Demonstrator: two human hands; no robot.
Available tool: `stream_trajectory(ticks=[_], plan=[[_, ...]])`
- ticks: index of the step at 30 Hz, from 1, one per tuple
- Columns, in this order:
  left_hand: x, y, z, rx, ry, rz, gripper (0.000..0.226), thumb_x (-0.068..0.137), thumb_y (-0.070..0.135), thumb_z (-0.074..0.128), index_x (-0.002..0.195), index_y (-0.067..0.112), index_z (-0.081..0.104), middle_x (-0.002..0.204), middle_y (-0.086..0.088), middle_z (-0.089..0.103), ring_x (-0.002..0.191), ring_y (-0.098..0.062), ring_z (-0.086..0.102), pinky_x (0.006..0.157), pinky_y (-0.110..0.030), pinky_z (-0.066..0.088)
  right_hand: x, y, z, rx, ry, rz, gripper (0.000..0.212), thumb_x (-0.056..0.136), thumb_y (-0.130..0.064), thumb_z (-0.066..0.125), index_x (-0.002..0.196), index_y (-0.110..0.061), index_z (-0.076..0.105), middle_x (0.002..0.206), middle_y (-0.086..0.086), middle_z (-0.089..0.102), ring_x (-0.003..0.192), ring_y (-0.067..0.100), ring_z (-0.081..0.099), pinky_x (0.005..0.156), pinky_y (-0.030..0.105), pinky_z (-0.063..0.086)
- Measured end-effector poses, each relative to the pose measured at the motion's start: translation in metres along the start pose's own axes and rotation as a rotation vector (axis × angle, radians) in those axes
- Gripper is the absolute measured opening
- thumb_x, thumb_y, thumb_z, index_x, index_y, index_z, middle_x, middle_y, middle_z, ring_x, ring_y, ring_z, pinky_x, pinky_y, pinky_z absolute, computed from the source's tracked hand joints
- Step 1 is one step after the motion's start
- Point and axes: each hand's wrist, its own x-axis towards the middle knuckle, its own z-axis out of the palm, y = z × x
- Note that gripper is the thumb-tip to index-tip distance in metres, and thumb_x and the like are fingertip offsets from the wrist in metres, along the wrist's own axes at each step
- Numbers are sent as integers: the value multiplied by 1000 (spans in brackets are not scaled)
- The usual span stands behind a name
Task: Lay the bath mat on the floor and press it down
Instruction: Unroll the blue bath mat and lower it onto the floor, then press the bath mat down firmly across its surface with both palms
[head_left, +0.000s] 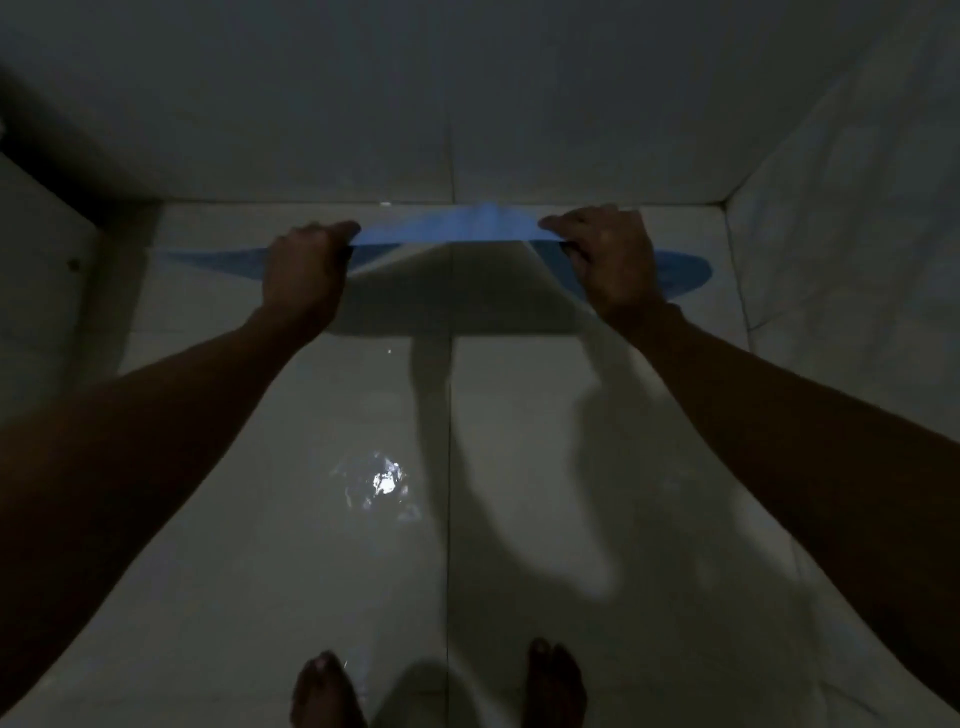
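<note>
- The step in hand is the laying: the mat (447, 228) is not yet flat on the floor (519, 467).
- The left hand (306, 270) and the right hand (608, 260) each have their grip clamped on the mat's near edge, thumbs on top, holding that edge up off the floor.
- The mat is blue and hangs stretched between the hands; its two ends droop outward past each hand and seem to reach the floor close to the back wall (467, 104), though the dim light makes contact hard to judge.
- A dark shadow lies on the floor under the raised edge, on the side away from the wall.
- Bare feet (553, 686) stand well back from the wall, so the person is leaning forward with both arms out.
- The floor shines and looks wet in a bright patch between the feet and the mat.
- Next, I judge, both hands should lower the edge evenly toward the feet, let go, then press with flat palms from the middle outward.
- A wet floor may let the mat slide while pressed.
</note>
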Motion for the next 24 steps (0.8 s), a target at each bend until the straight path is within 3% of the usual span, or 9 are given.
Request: stream_trajectory(ticks=[4,8,11,13,15,17,19,21,24], plan=[[-53,-20,117,-60,-64,-19,39,95,9,46,134,11,50,121,-22,58,113,-37,52,88,-50,47,-69,21,96,-22,29,-56,37,89,-20,46,116,-14,71,110,15,69,95,37,63,81,48,45],[-127,-39,233,-21,-256,-17,54,91,-5,47,143,10,44,141,-25,44,134,-42,36,98,-55,42,-151,48,203,-38,-87,-108,32,86,-17,52,110,-17,73,106,14,71,89,35,66,73,43,52],[-174,-57,291,119,-312,193,61,77,-1,68,135,8,52,129,-27,56,115,-46,57,62,-49,54,-207,61,265,-143,-126,-244,33,77,-12,64,108,-18,74,103,13,70,82,33,66,66,38,51],[-177,-72,306,218,-220,367,48,82,20,61,127,6,55,118,-27,62,96,-43,66,53,-39,50,-227,69,286,-152,-114,-242,39,81,-16,60,119,-16,70,113,17,65,94,35,63,73,38,48],[-174,-87,310,219,-112,456,47,84,31,50,123,5,58,118,-24,62,97,-38,64,68,-41,46,-234,74,298,-162,-144,-209,50,86,-24,53,136,-18,58,130,20,56,114,38,55,88,42,44],[-173,-98,311,181,-75,425,50,84,27,52,129,5,57,126,-25,57,110,-41,56,84,-47,43,-232,72,300,-169,-228,-100,60,89,-32,50,148,-28,41,150,18,39,135,37,39,104,47,35],[-179,-101,311,129,-152,325,52,84,20,52,135,7,53,136,-28,49,120,-47,50,96,-54,42,-232,65,299,-170,-286,-23,63,89,-35,47,151,-32,34,157,15,31,142,36,31,108,49,31],[-182,-95,310,91,-225,273,52,88,13,48,140,7,48,141,-29,44,123,-51,47,96,-58,41,-235,57,294,-159,-315,2,62,89,-32,49,149,-29,39,154,16,36,140,37,35,106,51,35],[-176,-83,305,184,-437,168,55,102,13,33,153,12,13,158,-22,9,143,-43,16,113,-53,20,-232,51,284,-119,-333,66,55,94,-20,54,147,-23,42,153,17,39,141,36,35,109,48,36]])
